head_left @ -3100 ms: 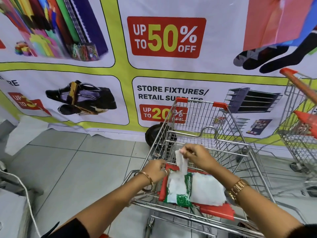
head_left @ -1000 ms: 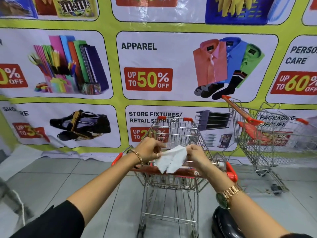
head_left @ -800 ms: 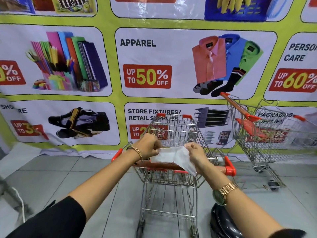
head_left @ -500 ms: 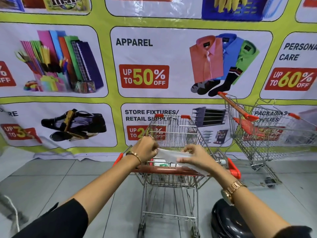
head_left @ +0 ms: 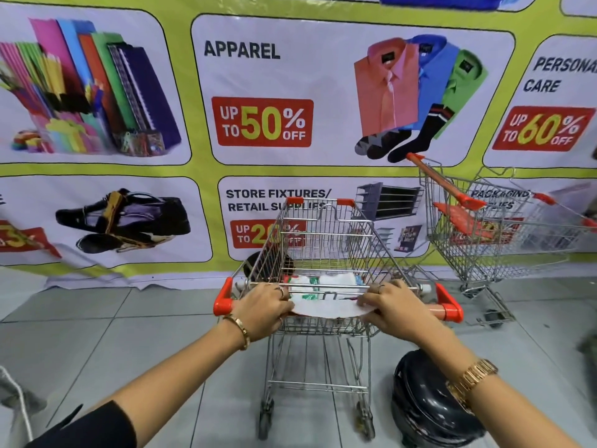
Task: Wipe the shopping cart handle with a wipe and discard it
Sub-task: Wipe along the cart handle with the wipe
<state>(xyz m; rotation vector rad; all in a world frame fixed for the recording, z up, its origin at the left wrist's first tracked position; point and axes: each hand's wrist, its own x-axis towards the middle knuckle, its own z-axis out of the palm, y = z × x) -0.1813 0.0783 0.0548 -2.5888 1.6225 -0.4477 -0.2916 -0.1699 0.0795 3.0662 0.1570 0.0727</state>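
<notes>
A wire shopping cart (head_left: 323, 240) stands in front of me with a red handle (head_left: 447, 310) across its near end. A white wipe (head_left: 326, 308) is spread flat over the middle of the handle. My left hand (head_left: 263, 307) grips the wipe's left end against the bar, and my right hand (head_left: 392, 308) presses its right end down. Behind the handle, a white and green wipe packet (head_left: 323, 281) lies in the cart's child seat.
A second wire cart (head_left: 484, 234) with red trim stands to the right against a printed sale banner (head_left: 258, 124). A black rounded bin (head_left: 429, 412) sits on the tiled floor by my right arm. A white cable (head_left: 19, 402) hangs at the far left.
Earlier I pulled the wipe from the packet in the cart. Over the last second I unfolded it between both hands and lowered it onto the handle.
</notes>
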